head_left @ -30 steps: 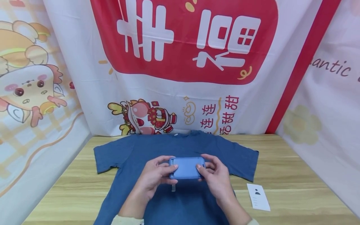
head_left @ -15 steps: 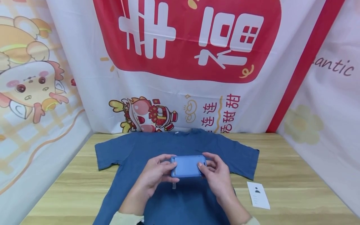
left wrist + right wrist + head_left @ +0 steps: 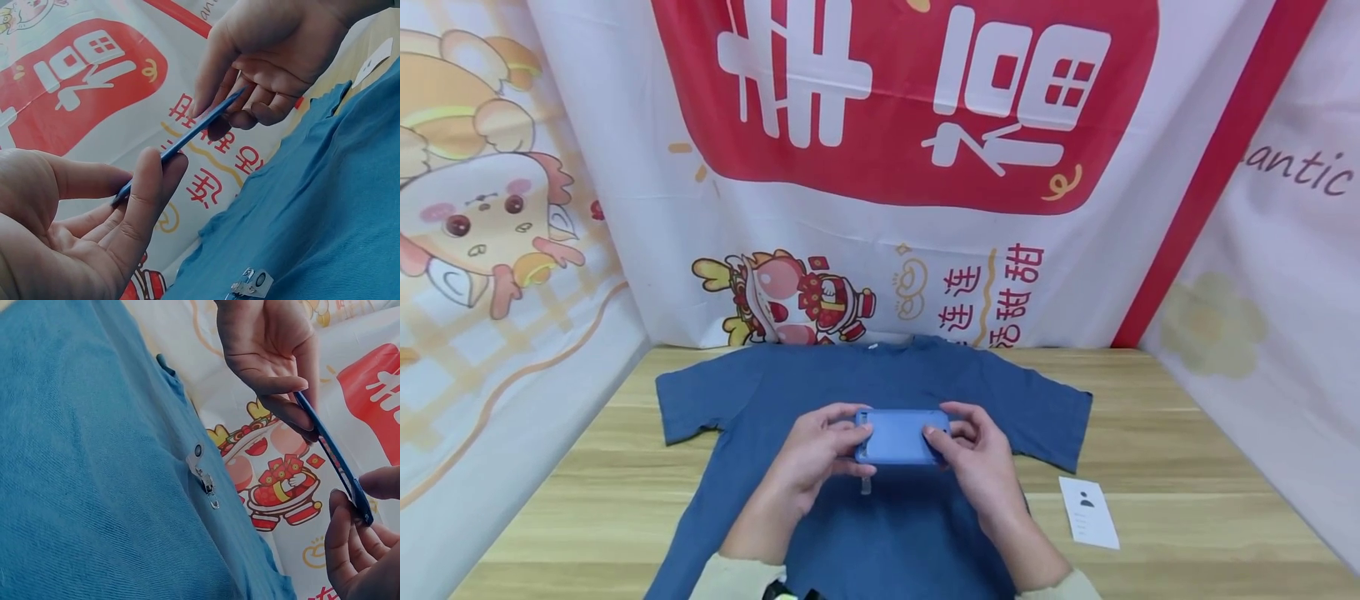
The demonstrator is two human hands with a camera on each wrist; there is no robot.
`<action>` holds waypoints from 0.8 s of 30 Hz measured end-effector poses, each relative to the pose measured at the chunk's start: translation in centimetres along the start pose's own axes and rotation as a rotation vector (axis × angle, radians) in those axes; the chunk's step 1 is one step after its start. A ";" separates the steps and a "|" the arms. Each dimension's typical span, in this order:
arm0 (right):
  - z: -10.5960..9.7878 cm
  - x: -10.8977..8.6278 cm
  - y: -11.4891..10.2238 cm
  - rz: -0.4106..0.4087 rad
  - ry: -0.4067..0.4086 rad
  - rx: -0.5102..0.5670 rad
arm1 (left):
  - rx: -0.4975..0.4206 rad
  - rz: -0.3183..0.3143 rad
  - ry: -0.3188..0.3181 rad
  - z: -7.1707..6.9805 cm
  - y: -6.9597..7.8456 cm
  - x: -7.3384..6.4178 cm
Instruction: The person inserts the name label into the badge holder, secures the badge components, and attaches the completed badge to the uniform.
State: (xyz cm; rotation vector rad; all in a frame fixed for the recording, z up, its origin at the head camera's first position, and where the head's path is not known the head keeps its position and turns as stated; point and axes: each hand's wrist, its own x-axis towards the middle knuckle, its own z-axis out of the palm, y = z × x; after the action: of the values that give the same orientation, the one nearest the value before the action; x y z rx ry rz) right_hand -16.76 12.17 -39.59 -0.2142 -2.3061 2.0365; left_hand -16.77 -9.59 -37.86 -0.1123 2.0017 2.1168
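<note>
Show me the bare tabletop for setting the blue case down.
Bare tabletop lies left of the shirt, up to the left wall, and right of the white card, up to the right wall. The middle is crowded: the shirt and a clip occupy it, and both hands hold the blue case above.

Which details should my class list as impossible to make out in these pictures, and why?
- Far face of the blue holder: turned away in the head view, nearly edge-on in both wrist views.
- Small print on the white card: head view, too small to read.
- Lower hem of the shirt: head view, cut off by the bottom edge.
</note>
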 end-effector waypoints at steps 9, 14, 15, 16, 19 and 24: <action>0.1 -0.1 -0.1 -0.038 -0.014 0.008 | 0.005 0.012 0.039 0.0 0.0 0.0; 0.0 0.1 -0.3 -0.028 -0.008 0.043 | -0.010 0.013 0.061 0.1 0.1 0.2; -0.1 0.1 -0.3 -0.026 -0.005 0.046 | -0.013 0.014 0.065 0.1 0.1 0.2; -0.1 0.1 -0.3 -0.025 0.000 0.049 | -0.014 0.015 0.068 0.1 0.1 0.2; -0.3 0.2 -0.4 -0.030 0.011 0.049 | -0.015 0.018 0.072 0.2 0.2 0.1; -1.2 0.5 -0.3 -0.024 0.029 0.051 | -0.013 0.028 0.093 -0.2 0.3 0.0</action>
State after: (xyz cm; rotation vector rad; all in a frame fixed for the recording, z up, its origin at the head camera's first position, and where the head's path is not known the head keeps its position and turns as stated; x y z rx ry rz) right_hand -17.13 13.39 -39.20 -0.2114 -2.2262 2.0636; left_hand -16.83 -9.76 -37.57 -0.1893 2.0521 2.1803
